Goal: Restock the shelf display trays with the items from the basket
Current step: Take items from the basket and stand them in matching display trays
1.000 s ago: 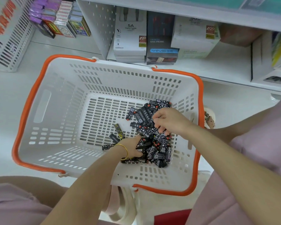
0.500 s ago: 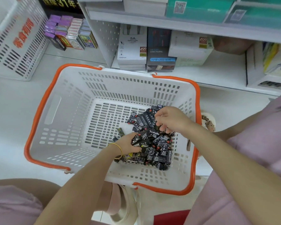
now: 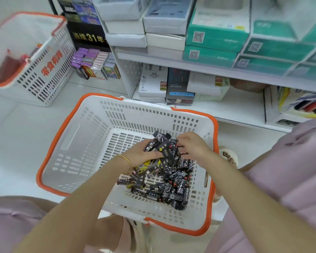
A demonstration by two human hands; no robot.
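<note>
The shelf (image 3: 244, 110) runs off frame at right, its upper boxes blurred. Below it, the basket (image 3: 91, 143) holds a heap of black packets (image 3: 164, 181) in its right half. The left grip (image 3: 142, 152) clutches a bunch above the heap. The right grip (image 3: 193, 145) pinches the same bunch, fingertips hidden.

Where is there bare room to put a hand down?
Free: the left floor half of the white orange-rimmed plastic basket, between its left wall and the black patterned packets; the lowest white shelf, right of the stacked white boxes. Crowded: its right half, where left hand and right hand hold packets.
</note>
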